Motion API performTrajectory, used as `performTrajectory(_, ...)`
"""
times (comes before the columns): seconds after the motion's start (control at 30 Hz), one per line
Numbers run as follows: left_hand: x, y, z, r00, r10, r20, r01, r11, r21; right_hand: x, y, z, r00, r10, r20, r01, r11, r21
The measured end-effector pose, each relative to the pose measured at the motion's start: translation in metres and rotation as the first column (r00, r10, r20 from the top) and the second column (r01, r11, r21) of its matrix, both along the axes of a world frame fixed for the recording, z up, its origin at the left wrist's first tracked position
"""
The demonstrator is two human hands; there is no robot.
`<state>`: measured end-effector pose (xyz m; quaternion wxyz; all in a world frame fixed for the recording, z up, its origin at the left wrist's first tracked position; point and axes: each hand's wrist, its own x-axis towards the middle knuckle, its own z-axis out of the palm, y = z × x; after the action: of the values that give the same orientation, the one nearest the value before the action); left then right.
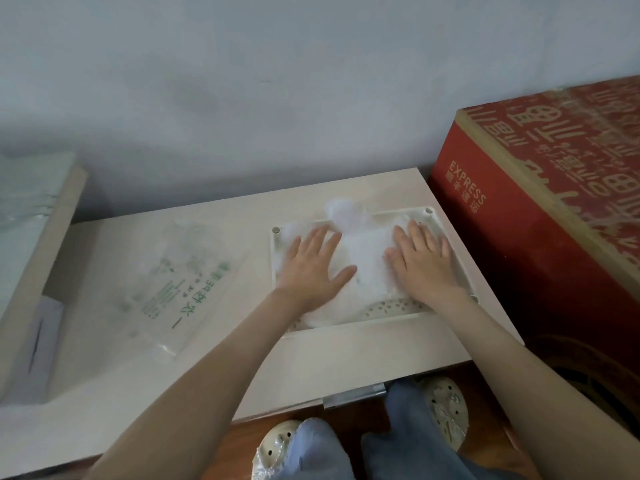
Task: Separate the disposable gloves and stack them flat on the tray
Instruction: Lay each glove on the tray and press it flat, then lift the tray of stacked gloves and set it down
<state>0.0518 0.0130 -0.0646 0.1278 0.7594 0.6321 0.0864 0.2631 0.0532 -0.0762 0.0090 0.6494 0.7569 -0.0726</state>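
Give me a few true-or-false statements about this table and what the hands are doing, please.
1. The left hand and right hand both lie flat on the gloves in the tray. True.
2. The plastic bag with green print lies inside the tray. False: it lies on the table, to the left of the tray.
3. A red box stands to the right of the table. True.
4. The right hand pinches one glove and lifts it into the air. False: its fingers are straight and press down on the gloves.
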Motion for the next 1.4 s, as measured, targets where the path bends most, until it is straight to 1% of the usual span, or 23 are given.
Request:
performTrajectory(0.03, -0.004, -0.005, 0.008, 0.994, 0.024, 0.106, -0.038, 0.991, 0.13, -0.001, -0.004, 0.004, 1.0, 0.005, -0.012, -0.005, 1.0, 0.019)
performTrajectory(0.1, -0.014, -0.011, 0.019, 0.965, 0.102, 0.242, -0.191, 0.905, 0.381, -0.002, -0.008, 0.011, 0.998, 0.002, -0.056, 0.0, 0.999, 0.045)
performTrajectory(0.13, -0.022, -0.014, 0.023, 0.942, 0.179, 0.285, -0.292, 0.858, 0.423, -0.004, -0.01, 0.015, 0.995, -0.008, -0.095, 0.013, 0.998, 0.057)
performTrajectory(0.17, -0.031, -0.017, 0.027, 0.905, 0.283, 0.319, -0.393, 0.843, 0.367, -0.005, -0.011, 0.02, 0.991, -0.028, -0.128, 0.036, 0.997, 0.065)
performTrajectory(0.23, -0.053, -0.02, 0.03, 0.793, 0.525, 0.31, -0.579, 0.807, 0.113, -0.004, -0.012, 0.026, 0.982, -0.084, -0.172, 0.099, 0.992, 0.079)
performTrajectory(0.3, -0.072, -0.024, 0.026, 0.724, 0.669, 0.171, -0.647, 0.743, -0.17, 0.002, -0.014, 0.031, 0.972, -0.159, -0.171, 0.176, 0.981, 0.087)
performTrajectory(0.33, -0.078, -0.027, 0.026, 0.717, 0.684, 0.132, -0.632, 0.718, -0.29, 0.007, -0.015, 0.034, 0.963, -0.21, -0.168, 0.227, 0.97, 0.089)
performTrajectory(0.37, -0.08, -0.031, 0.023, 0.708, 0.689, 0.154, -0.598, 0.702, -0.388, 0.012, -0.016, 0.035, 0.949, -0.267, -0.168, 0.283, 0.956, 0.078)
performTrajectory(0.43, -0.076, -0.039, 0.021, 0.622, 0.715, 0.319, -0.482, 0.671, -0.564, 0.022, -0.018, 0.037, 0.915, -0.364, -0.175, 0.375, 0.926, 0.037)
performTrajectory(0.47, -0.074, -0.042, 0.02, 0.583, 0.721, 0.373, -0.444, 0.668, -0.597, 0.025, -0.019, 0.036, 0.897, -0.403, -0.184, 0.412, 0.911, 0.01)
performTrajectory(0.53, -0.068, -0.045, 0.021, 0.576, 0.706, 0.412, -0.41, 0.686, -0.601, 0.03, -0.02, 0.035, 0.859, -0.47, -0.204, 0.467, 0.882, -0.068)
performTrajectory(0.63, -0.068, -0.037, 0.017, 0.576, 0.691, 0.437, -0.432, 0.711, -0.555, 0.035, -0.02, 0.035, 0.821, -0.498, -0.28, 0.461, 0.867, -0.189)
performTrajectory(0.73, -0.075, -0.024, 0.012, 0.589, 0.675, 0.445, -0.492, 0.736, -0.466, 0.041, -0.02, 0.035, 0.811, -0.498, -0.307, 0.461, 0.867, -0.19)
performTrajectory(0.83, -0.075, -0.015, 0.018, 0.601, 0.615, 0.511, -0.44, 0.788, -0.431, 0.045, -0.02, 0.035, 0.81, -0.502, -0.304, 0.47, 0.865, -0.176)
performTrajectory(0.87, -0.074, -0.013, 0.02, 0.596, 0.606, 0.527, -0.427, 0.795, -0.431, 0.046, -0.02, 0.035, 0.809, -0.503, -0.305, 0.466, 0.864, -0.191)
performTrajectory(0.97, -0.07, -0.01, 0.022, 0.518, 0.643, 0.565, -0.461, 0.766, -0.448, 0.046, -0.02, 0.038, 0.775, -0.53, -0.345, 0.456, 0.846, -0.276)
performTrajectory(1.0, -0.067, -0.009, 0.02, 0.499, 0.668, 0.552, -0.507, 0.742, -0.439, 0.045, -0.02, 0.039, 0.744, -0.553, -0.375, 0.465, 0.831, -0.304)
performTrajectory(1.1, -0.052, -0.013, 0.015, 0.391, 0.796, 0.463, -0.656, 0.594, -0.466, 0.036, -0.02, 0.04, 0.606, -0.64, -0.472, 0.515, 0.768, -0.38)
performTrajectory(1.17, -0.034, -0.018, 0.012, 0.335, 0.807, 0.486, -0.607, 0.579, -0.544, 0.026, -0.023, 0.042, 0.487, -0.696, -0.527, 0.521, 0.716, -0.464)
performTrajectory(1.23, -0.013, -0.025, 0.014, 0.309, 0.782, 0.541, -0.479, 0.619, -0.622, 0.019, -0.026, 0.043, 0.39, -0.725, -0.568, 0.475, 0.687, -0.55)
performTrajectory(1.27, -0.002, -0.028, 0.017, 0.307, 0.769, 0.561, -0.413, 0.639, -0.65, 0.019, -0.027, 0.043, 0.399, -0.724, -0.563, 0.463, 0.689, -0.558)
performTrajectory(1.3, 0.008, -0.028, 0.018, 0.329, 0.754, 0.569, -0.367, 0.657, -0.658, 0.021, -0.026, 0.045, 0.449, -0.71, -0.543, 0.468, 0.704, -0.533)
performTrajectory(1.4, 0.024, -0.023, 0.021, 0.475, 0.693, 0.542, -0.333, 0.712, -0.618, 0.03, -0.023, 0.053, 0.578, -0.645, -0.501, 0.486, 0.764, -0.424)
